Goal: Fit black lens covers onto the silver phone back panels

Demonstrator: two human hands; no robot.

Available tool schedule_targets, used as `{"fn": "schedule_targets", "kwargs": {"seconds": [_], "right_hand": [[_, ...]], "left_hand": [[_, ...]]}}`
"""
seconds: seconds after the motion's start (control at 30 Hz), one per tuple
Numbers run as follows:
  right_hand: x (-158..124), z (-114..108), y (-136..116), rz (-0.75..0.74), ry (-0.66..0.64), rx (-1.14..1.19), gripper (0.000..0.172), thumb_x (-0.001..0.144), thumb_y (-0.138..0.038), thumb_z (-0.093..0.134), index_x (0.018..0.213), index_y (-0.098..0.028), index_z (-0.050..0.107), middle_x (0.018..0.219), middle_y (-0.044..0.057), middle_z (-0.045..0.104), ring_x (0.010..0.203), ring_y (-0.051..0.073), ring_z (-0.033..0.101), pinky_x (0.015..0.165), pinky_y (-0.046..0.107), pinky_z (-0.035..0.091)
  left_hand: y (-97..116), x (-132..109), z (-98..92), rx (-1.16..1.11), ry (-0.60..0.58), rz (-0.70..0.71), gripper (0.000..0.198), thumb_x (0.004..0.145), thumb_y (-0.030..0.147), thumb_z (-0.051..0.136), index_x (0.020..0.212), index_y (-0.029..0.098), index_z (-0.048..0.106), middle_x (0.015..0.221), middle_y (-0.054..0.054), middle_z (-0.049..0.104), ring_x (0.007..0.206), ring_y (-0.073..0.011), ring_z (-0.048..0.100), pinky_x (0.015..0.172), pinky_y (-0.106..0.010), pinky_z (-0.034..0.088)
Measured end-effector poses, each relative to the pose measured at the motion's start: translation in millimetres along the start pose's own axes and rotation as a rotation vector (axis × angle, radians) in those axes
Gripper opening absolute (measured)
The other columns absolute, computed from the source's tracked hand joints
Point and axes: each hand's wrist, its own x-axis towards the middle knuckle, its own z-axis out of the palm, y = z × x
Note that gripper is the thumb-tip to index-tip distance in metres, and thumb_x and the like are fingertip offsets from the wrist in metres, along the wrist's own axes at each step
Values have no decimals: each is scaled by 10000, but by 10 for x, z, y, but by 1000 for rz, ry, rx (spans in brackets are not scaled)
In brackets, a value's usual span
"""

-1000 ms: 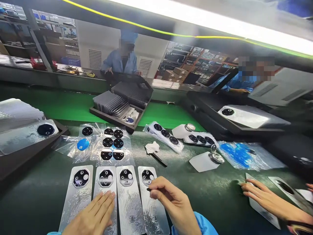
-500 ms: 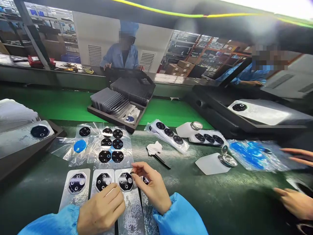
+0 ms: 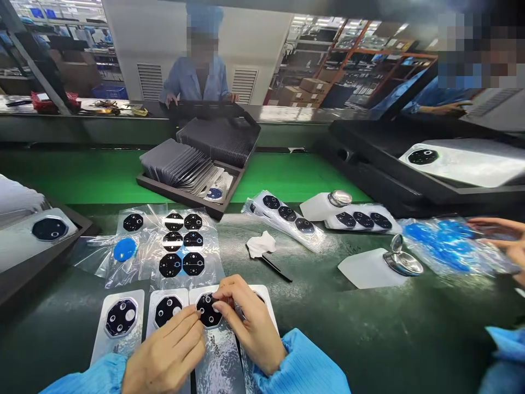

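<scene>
Several silvery phone back covers (image 3: 223,358), each with a black octagonal camera plate near its top, lie in a row before me. My left hand (image 3: 168,347) is closed, fingers bunched together. Its fingertips touch the left edge of the third cover's camera plate (image 3: 209,312), which has small rings on it. My right hand (image 3: 250,325) pinches thumb and forefinger at the upper right of that same plate. What lies between the fingertips of either hand is hidden. The leftmost phone back cover (image 3: 111,345) has a pale round spot on its camera plate.
Plastic film with black octagonal plates (image 3: 213,232) lies behind my hands. Right of it are a white cloth (image 3: 261,244), black tweezers (image 3: 276,268) and two white bottles with metal tops (image 3: 365,269). Boxes of covers stand behind and left. A co-worker's hand (image 3: 502,235) touches blue-filled bags.
My right fingertips have moved from the plate's upper right edge down onto it. My left fingertips have come to its left edge. The co-worker's lower hand has left the view.
</scene>
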Motion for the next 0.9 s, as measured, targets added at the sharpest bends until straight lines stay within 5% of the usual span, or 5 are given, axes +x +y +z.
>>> {"fn": "schedule_targets", "kwargs": {"seconds": [0.33,0.9], "right_hand": [[0,20,46,-40,-8,-58,153,942,-84,459,965,-206,548,916,37,559,839,153,562,718,263,465],[-38,193,14,-266,-42,-594,178,911,-51,492,909,-192,600,1043,89,578,965,213,491,812,338,460]], "left_hand": [[14,-39,15,14,-47,-6,299,922,-7,346,912,59,638,951,-102,679,994,-210,665,1020,-381,518],[52,-70,89,67,-56,2,200,904,16,429,881,62,623,890,-106,649,924,-218,665,1016,-398,511]]}}
